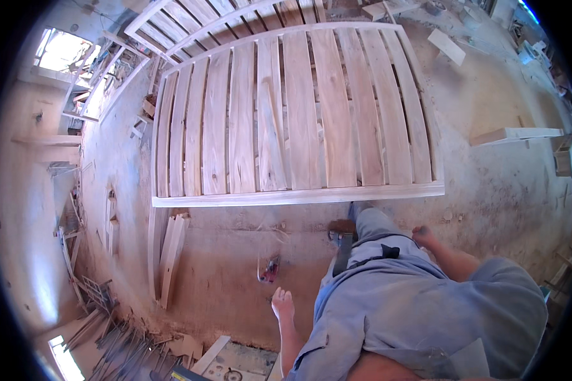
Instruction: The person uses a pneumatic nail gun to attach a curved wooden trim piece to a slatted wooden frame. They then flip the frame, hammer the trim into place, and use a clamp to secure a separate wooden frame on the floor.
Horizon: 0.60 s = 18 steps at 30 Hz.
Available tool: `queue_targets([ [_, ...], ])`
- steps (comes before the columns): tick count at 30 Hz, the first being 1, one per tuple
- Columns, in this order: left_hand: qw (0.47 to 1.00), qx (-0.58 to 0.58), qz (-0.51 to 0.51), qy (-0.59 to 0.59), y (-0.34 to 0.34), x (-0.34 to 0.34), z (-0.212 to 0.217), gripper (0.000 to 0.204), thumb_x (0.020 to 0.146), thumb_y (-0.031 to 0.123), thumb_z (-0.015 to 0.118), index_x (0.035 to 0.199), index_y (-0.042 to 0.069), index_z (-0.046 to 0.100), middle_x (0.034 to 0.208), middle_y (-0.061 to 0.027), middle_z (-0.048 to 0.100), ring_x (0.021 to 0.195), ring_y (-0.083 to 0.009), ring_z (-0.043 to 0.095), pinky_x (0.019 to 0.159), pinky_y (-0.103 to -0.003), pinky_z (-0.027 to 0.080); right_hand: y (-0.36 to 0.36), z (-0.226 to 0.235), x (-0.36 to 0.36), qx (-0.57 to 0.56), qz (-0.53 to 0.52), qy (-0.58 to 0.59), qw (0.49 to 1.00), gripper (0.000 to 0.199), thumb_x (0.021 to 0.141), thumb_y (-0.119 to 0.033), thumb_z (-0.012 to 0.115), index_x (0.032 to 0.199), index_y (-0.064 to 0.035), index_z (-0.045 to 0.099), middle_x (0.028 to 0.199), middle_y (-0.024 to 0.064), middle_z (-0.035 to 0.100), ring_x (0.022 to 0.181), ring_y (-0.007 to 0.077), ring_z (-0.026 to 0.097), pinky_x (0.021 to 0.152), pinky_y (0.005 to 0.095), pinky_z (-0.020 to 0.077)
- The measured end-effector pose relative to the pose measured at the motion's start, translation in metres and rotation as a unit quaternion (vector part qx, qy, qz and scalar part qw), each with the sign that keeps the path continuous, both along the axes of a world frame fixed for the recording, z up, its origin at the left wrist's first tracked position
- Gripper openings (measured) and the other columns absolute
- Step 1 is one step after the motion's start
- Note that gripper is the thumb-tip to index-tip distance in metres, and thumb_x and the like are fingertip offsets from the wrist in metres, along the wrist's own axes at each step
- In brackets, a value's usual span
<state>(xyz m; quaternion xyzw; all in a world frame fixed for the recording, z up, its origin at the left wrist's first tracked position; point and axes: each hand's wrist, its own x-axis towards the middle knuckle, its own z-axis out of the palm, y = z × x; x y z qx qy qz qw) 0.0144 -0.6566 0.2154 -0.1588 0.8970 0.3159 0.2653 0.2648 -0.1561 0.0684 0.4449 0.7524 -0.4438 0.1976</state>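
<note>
My left hand (283,303) hangs low over the floor at my left side, its fingers loosely apart and nothing in them. Nearest to it lies a small red object (270,270) with a pale curved line beside it, too small to name. My right hand (424,237) is beside my right thigh; its fingers are dark and small, so I cannot make out whether they hold anything. Ahead of me stands a large pale wooden slatted frame (299,194) with lengthwise boards. One thin loose strip (274,117) lies slantwise across its slats. Neither hand touches the frame.
A second slatted wooden frame (203,28) is behind the first. Wooden planks (171,260) lie at the frame's left near corner. A pale board (447,47) and a timber piece (518,134) are at right. Rods and scraps (127,346) pile up at lower left.
</note>
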Motion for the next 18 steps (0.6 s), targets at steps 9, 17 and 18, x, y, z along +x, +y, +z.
queue_targets([
  [9,0.994,-0.072,-0.033,-0.069,0.05,-0.066,0.014,0.052,0.082,0.02,0.06,0.125,-0.009,0.055,0.106,-0.0196,0.068,0.098,-0.0227,0.066,0.088,-0.031,0.049,0.039,-0.041,-0.134,0.043,0.062,0.0,0.997,0.024,0.069,-0.013,0.055,0.085,0.0001,0.068,0.078,0.0185,0.067,0.059,0.026,0.065,0.057,0.0368,0.0513],
  [17,0.981,0.032,-0.173,-0.085,0.089,-0.174,-0.108,0.051,0.082,0.021,0.059,0.123,-0.01,0.056,0.101,-0.022,0.069,0.093,-0.029,0.066,0.085,-0.038,0.05,0.032,0.045,-0.251,-0.183,-0.267,-0.026,0.946,0.03,0.077,-0.006,0.056,0.106,0.0013,0.063,0.077,0.0119,0.066,0.062,0.0176,0.064,0.054,0.0319,0.0519],
  [18,0.975,0.008,-0.204,-0.089,0.135,-0.203,-0.097,0.05,0.083,0.022,0.059,0.122,-0.01,0.057,0.102,-0.0228,0.068,0.094,-0.0314,0.066,0.086,-0.039,0.049,0.028,0.045,-0.24,-0.19,-0.313,-0.027,0.93,0.03,0.079,-0.006,0.055,0.107,0.0014,0.063,0.077,0.011,0.066,0.061,0.0165,0.064,0.052,0.0305,0.0514],
])
